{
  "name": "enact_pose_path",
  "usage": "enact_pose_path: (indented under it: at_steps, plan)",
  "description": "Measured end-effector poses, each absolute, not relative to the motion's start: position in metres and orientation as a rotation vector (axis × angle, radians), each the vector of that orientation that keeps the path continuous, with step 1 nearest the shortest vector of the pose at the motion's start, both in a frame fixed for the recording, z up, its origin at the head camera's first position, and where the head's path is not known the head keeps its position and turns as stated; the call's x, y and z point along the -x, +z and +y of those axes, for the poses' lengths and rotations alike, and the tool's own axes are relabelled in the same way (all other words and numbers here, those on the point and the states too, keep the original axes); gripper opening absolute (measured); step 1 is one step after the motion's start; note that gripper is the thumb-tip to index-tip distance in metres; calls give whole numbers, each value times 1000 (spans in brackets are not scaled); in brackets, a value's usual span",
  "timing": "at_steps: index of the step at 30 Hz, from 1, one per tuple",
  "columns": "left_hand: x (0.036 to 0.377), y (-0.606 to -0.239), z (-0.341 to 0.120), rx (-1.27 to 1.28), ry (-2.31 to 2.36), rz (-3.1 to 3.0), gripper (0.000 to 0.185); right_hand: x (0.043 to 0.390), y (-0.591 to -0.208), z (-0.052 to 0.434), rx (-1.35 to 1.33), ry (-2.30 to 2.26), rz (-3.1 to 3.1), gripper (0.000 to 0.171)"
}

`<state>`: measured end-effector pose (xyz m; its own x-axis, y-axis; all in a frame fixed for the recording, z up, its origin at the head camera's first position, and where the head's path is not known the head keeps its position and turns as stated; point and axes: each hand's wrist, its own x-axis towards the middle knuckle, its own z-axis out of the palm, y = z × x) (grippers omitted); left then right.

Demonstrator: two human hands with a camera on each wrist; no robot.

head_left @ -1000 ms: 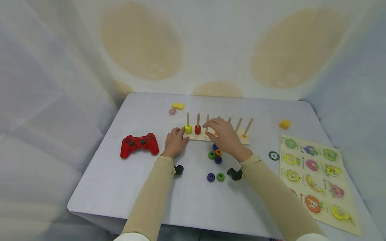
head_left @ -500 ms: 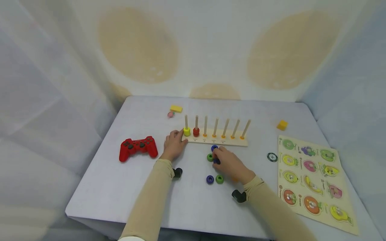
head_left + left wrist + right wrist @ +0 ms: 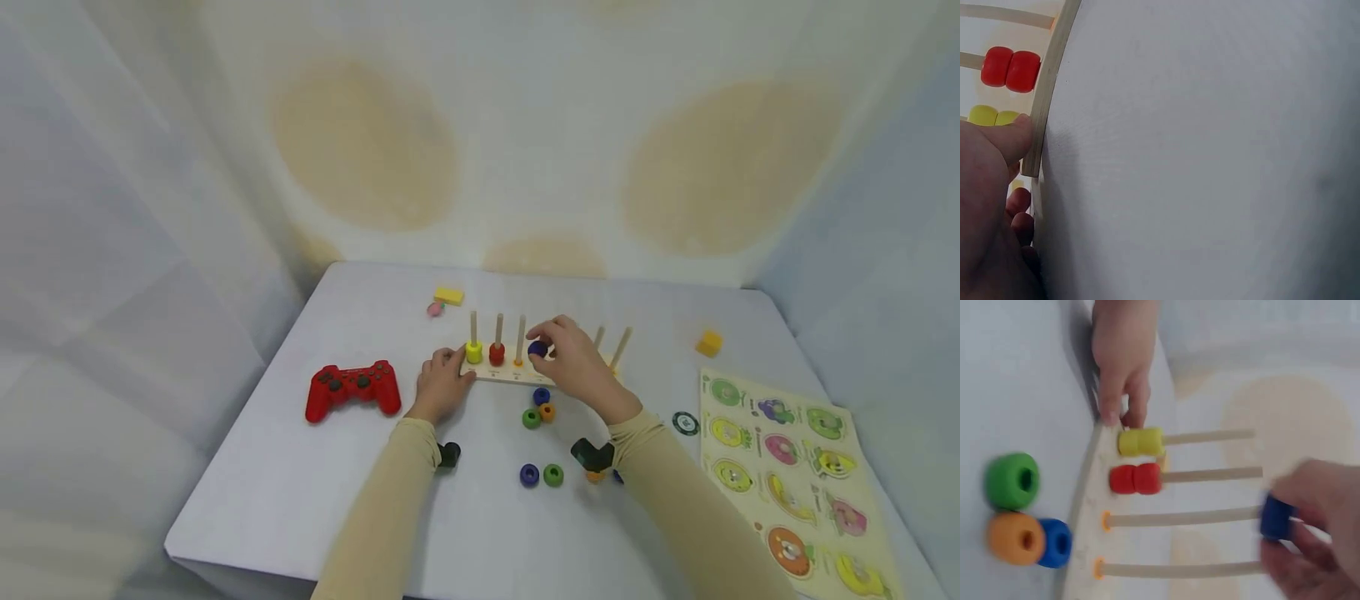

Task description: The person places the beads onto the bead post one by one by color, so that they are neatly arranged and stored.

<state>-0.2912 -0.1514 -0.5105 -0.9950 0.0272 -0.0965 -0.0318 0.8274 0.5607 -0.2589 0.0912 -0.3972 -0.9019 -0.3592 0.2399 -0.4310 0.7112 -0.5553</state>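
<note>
Leftmost, well apart from both hands, a red game controller [image 3: 351, 388] is lying on the white table [image 3: 300, 492]. Next, the left hand [image 3: 442, 385] is resting against the left end of the wooden peg board [image 3: 504, 374], its thumb pressing the board's edge and the other fingers loosely curled beside it, gripping nothing. Just beyond that thumb, yellow beads [image 3: 473, 352] are sitting at the foot of the first peg, and red beads [image 3: 497, 355] on the second. Further right, the right hand [image 3: 581, 367] is hovering over the middle pegs, its fingertips pinching a dark blue bead [image 3: 537, 349] close to the tip of a bare peg [image 3: 1182, 519]; whether the bead is threading onto it cannot be told from the blurred wrist view. Below that hand, nearer the person, a blue, an orange and a green bead [image 3: 531, 418] are clustering together, with another loose pair [image 3: 541, 475] lower down. Far right of the grip, a fruit puzzle board [image 3: 795, 475] is lying flat.
</note>
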Motion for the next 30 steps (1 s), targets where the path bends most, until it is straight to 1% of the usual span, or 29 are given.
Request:
enact_pose_path:
  at_steps: [4, 8, 13, 18, 22, 26, 28, 30]
  plan:
    - [280, -519, -149, 12, 918, 2893, 62, 275, -397, 81, -638, 925, -2639, 24]
    - [278, -523, -148, 17, 909, 2902, 63, 286, -398, 72, -637, 884, -2635, 26]
    - [279, -520, -148, 15, 901, 2896, 63, 291, -396, 67, -596, 872, -2738, 31]
    - [280, -512, -148, 8, 910, 2904, 63, 288, -394, 71, -571, 861, -2760, 32]
    - [282, -507, -149, 11, 926, 2903, 62, 275, -399, 81, -622, 851, -2683, 29]
    - [285, -506, -150, 17, 924, 2896, 62, 246, -414, 89, -840, 793, -2771, 20]
    - [286, -506, -150, 18, 914, 2899, 63, 227, -425, 91, -1006, 703, -2890, 24]
    - [287, -507, -150, 16, 902, 2904, 63, 210, -437, 93, -1142, 569, -3017, 33]
